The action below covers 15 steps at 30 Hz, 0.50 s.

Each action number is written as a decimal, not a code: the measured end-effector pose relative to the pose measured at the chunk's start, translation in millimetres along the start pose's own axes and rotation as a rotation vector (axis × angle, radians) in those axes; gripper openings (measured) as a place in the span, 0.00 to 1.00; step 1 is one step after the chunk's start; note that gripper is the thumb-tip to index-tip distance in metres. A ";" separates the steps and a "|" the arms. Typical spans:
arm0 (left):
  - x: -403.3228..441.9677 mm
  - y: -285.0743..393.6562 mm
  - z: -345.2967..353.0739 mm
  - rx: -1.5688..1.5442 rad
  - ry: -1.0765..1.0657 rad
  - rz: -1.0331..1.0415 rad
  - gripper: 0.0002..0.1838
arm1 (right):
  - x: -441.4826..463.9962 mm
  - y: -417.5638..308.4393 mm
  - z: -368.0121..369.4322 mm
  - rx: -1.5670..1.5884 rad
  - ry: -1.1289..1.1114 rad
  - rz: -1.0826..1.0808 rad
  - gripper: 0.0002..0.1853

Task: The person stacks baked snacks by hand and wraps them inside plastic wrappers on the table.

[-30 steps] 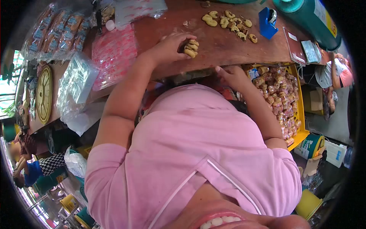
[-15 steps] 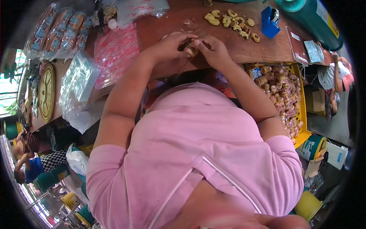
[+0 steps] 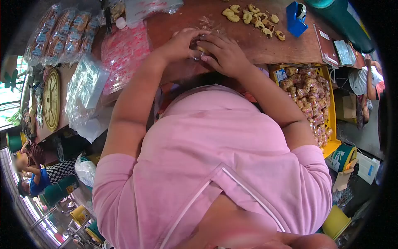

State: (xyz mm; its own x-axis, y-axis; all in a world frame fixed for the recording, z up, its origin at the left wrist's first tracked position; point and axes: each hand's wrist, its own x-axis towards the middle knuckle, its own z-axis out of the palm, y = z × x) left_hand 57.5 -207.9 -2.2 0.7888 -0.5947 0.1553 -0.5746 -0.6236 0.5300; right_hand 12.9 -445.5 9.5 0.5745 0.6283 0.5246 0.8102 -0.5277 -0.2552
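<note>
My left hand [image 3: 184,43] is closed around one side of a small clear plastic bag [image 3: 195,54] above the near edge of the wooden table. My right hand [image 3: 222,52] is bent over the other side of it, fingers against the opening. A piece of yellowish-brown baked snack [image 3: 201,49] shows between the hands, mostly hidden by the fingers. Farther forward, to the right, a loose group of curved yellow-brown snack pieces [image 3: 258,20] lies on the tabletop [image 3: 282,52] with crumbs around it.
A blue tape dispenser [image 3: 296,18] and a green cylinder [image 3: 344,20] stand at the right. A yellow crate [image 3: 330,108] holds wrapped snacks. Red-printed plastic bags [image 3: 124,52], a stack of clear bags [image 3: 87,79] and packed brown goods [image 3: 62,33] lie left. Other people are at both sides.
The right hand has turned and moved slightly left, its fingers now spread over the bag. The snack between the hands is more covered. The left hand has shifted slightly up and left.
</note>
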 end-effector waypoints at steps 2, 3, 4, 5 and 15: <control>-2.1 0.4 -2.4 0.050 -0.017 -0.015 0.43 | 4.7 0.1 5.3 -0.033 0.022 -0.012 0.20; -1.9 4.2 -8.3 0.029 -0.049 -0.034 0.45 | 8.3 -0.3 6.0 -0.037 0.016 -0.018 0.19; -2.1 6.3 -11.1 0.009 -0.081 -0.051 0.47 | 12.7 -0.9 4.9 -0.042 0.010 -0.024 0.18; -3.0 6.2 -10.1 0.029 -0.053 -0.043 0.47 | 16.3 -1.0 5.2 -0.046 0.003 -0.028 0.18; -44.5 -28.1 -23.5 0.255 0.088 -0.236 0.31 | 37.1 6.8 22.9 -0.099 -0.041 -0.031 0.14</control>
State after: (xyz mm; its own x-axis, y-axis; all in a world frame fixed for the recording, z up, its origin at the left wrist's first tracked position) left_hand 43.7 -151.9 -4.3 0.9158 -0.3800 0.1302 -0.4013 -0.8520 0.3361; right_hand 42.4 -412.7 8.6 0.5549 0.6675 0.4966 0.8137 -0.5597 -0.1569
